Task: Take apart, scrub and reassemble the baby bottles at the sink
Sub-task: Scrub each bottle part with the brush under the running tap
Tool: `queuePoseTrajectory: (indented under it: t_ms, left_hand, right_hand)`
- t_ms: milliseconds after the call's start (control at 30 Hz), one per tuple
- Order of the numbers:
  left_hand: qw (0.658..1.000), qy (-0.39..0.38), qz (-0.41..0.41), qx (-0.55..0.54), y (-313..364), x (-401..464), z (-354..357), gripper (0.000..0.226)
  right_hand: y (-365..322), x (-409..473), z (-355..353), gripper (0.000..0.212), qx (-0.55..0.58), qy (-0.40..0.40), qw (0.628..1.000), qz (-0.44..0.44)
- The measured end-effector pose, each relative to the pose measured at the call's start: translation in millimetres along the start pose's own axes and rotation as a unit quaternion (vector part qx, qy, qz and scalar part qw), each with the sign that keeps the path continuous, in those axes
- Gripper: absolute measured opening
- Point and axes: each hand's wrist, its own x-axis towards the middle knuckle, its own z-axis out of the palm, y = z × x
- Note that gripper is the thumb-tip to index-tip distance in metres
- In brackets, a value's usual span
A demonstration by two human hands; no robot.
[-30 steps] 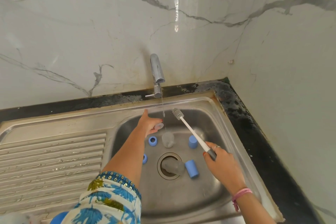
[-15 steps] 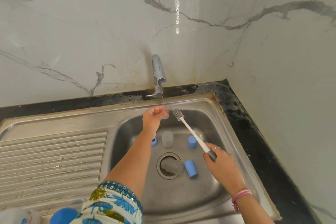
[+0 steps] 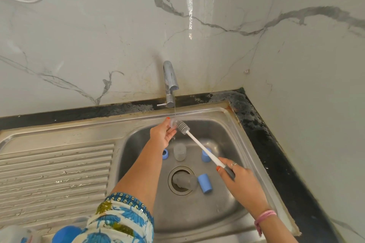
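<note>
Steel sink (image 3: 233, 124) with ribbed drainboard (image 3: 55, 173) at left, set against veined marble-look wall panels (image 3: 98, 35). 1 chrome tap (image 3: 169, 81), thin stream of water (image 3: 174, 104) falling. Left hand (image 3: 163, 133) raised under the stream, fingers curled round 1 small clear teat (image 3: 172, 123), soft and translucent. Right hand (image 3: 237, 177) gripping the grey handle of 1 bottle brush (image 3: 199, 145): white stem, grey-and-white bristled head just beside the teat. In the basin: 1 clear cylindrical bottle (image 3: 179, 151) standing upright; 1 clear bottle part (image 3: 182, 180) lying over the round drain; 2 blue cylindrical caps (image 3: 205, 183), 1 on its side beside the drain, 1 upright behind the brush stem; 1 blue ring (image 3: 165, 154) partly hidden by the left forearm. Blue rounded item (image 3: 66, 235) at lower left, cut off. No legible writing.
</note>
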Motion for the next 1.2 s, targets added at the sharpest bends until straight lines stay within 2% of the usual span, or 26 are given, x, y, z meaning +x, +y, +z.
queuePoseTrajectory:
  t_ms: [133, 300, 433, 567, 633, 733, 767, 800, 833, 867, 900, 933, 967, 1000, 1033, 1067, 1100, 1133, 1167, 1200]
  left_hand:
    - [1.000, -0.012, -0.017, 0.015, -1, -4, 4, 0.020]
    - [0.999, -0.015, -0.009, 0.045, 1, -5, 4, 0.037]
    - [0.997, -0.005, 0.007, 0.072, 2, -3, 7, 0.036]
    - [0.994, 0.006, 0.051, 0.092, 1, -3, 12, 0.019]
    - [0.992, -0.012, 0.069, 0.102, 1, -4, 14, 0.018]
    - [0.988, -0.051, 0.069, 0.124, 0, -6, 14, 0.015]
    - [0.987, -0.065, 0.065, 0.129, 0, -6, 12, 0.011]
    - [0.987, -0.076, 0.060, 0.130, -1, -5, 10, 0.010]
    - [0.987, -0.087, 0.055, 0.127, -2, -6, 9, 0.011]
    - [0.987, -0.095, 0.050, 0.121, -2, -6, 7, 0.014]
    - [0.988, -0.100, 0.046, 0.112, -3, -6, 7, 0.016]
    - [0.988, -0.101, 0.041, 0.108, -3, -6, 8, 0.017]
    - [0.988, -0.096, 0.037, 0.113, -3, -6, 10, 0.019]
    - [0.988, -0.082, 0.032, 0.129, -2, -7, 14, 0.020]
    - [0.986, -0.060, 0.027, 0.150, -2, -7, 18, 0.022]
    - [0.984, -0.035, 0.024, 0.171, -2, -7, 23, 0.023]
    - [0.983, -0.011, 0.022, 0.182, -1, -8, 28, 0.024]
    - [0.982, 0.008, 0.028, 0.187, -1, -9, 34, 0.023]
    - [0.979, 0.022, 0.046, 0.197, 0, -9, 40, 0.022]
    - [0.974, 0.026, 0.072, 0.212, 1, -8, 45, 0.022]
  right_hand:
    - [-5, -1, -2, 0.036, -0.060, 0.014, 0.998, -0.031]
    - [-1, 6, -7, 0.047, -0.291, 0.032, 0.952, -0.094]
    - [5, 9, -5, 0.047, -0.320, 0.070, 0.937, -0.119]
    - [0, 7, 1, 0.057, -0.404, 0.116, 0.894, -0.155]
    - [-4, 8, 2, 0.055, -0.405, 0.089, 0.899, -0.142]
    - [-12, 5, 5, 0.041, -0.238, 0.027, 0.969, -0.063]
    - [-15, 5, 6, 0.036, -0.124, -0.007, 0.992, -0.027]
    - [-19, 5, 8, 0.032, 0.023, -0.053, 0.998, 0.025]
    - [-24, 3, 8, 0.031, 0.183, -0.105, 0.974, 0.089]
    - [-27, 1, 8, 0.029, 0.319, -0.158, 0.921, 0.155]
    - [-31, -1, 7, 0.029, 0.411, -0.202, 0.865, 0.205]
    - [-34, -4, 8, 0.030, 0.459, -0.229, 0.826, 0.233]
    - [-36, -6, 10, 0.030, 0.472, -0.239, 0.814, 0.239]
    - [-38, -8, 13, 0.030, 0.443, -0.228, 0.838, 0.225]
    - [-39, -8, 16, 0.030, 0.357, -0.201, 0.893, 0.185]
    - [-40, -7, 18, 0.030, 0.217, -0.159, 0.955, 0.126]
    - [-37, -5, 21, 0.029, 0.058, -0.113, 0.990, 0.060]
    - [-35, -4, 24, 0.029, -0.059, -0.076, 0.995, 0.008]
    - [-35, -4, 25, 0.029, -0.105, -0.055, 0.993, -0.015]
    - [-36, -5, 27, 0.028, -0.094, -0.053, 0.994, -0.022]
